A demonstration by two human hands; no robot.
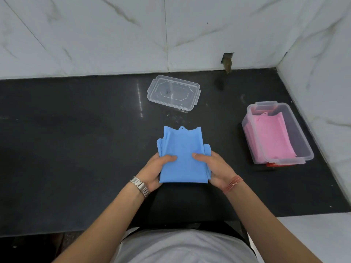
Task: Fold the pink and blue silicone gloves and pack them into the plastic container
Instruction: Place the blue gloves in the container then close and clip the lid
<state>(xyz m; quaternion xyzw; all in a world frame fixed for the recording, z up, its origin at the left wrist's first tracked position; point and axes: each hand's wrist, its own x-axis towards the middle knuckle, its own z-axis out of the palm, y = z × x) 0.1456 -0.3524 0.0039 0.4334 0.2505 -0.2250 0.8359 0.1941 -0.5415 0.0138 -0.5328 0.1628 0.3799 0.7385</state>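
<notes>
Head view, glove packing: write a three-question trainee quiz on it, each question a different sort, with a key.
1. True or false: the pink gloves already lie inside the plastic container.
2. Multiple choice: the blue gloves are A) in the container, B) gripped by the left hand and the right hand, C) under the lid.
3. Fill in: the clear lid lies on the black counter, near the ___ wall.

Key: 1 true; 2 B; 3 back (marble-tiled).
</notes>
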